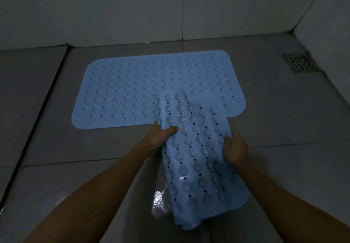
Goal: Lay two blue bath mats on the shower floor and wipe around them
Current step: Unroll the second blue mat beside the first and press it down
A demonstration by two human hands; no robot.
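Note:
One blue bath mat (132,89) lies flat on the grey tiled shower floor, near the back wall. A second blue bath mat (195,157) is held above the floor, folded over, with its suction cups facing up. Its far end overlaps the flat mat's near right part. My left hand (161,134) grips the held mat's left edge, thumb on top. My right hand (235,148) grips its right edge. The mat's near end hangs down between my forearms.
A square metal floor drain (300,64) sits in the back right corner. White tiled walls (170,10) close the back and right. A dark groove (37,114) runs along the floor's left side. A wet shiny patch (158,197) lies under the held mat.

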